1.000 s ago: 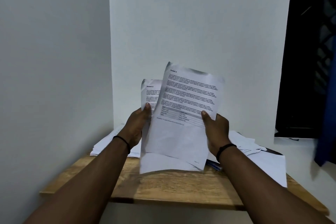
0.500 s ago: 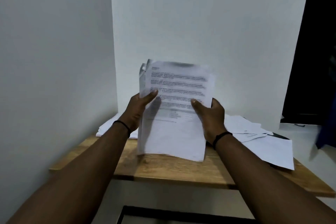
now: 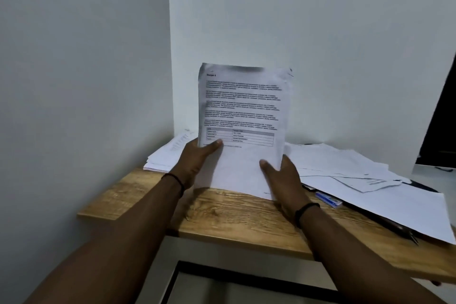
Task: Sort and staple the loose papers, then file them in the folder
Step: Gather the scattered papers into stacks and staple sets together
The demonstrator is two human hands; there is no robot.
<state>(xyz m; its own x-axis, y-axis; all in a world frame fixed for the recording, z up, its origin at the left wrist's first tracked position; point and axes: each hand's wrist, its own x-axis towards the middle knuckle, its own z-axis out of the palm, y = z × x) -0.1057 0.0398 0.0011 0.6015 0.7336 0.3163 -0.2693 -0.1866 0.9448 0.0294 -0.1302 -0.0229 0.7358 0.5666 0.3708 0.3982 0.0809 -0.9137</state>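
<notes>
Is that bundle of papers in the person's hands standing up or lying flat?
Standing up. The held sheets stand on their lower edge on the wooden desk, the left hand and right hand gripping their sides.

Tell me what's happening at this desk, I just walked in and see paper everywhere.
A person holds a set of printed sheets upright with both hands, bottom edge on the wooden desk, apparently squaring them up. The left hand grips the left edge and the right hand the right. A pile of papers lies to the left, loose sheets are spread to the right. No stapler is visible.
</notes>
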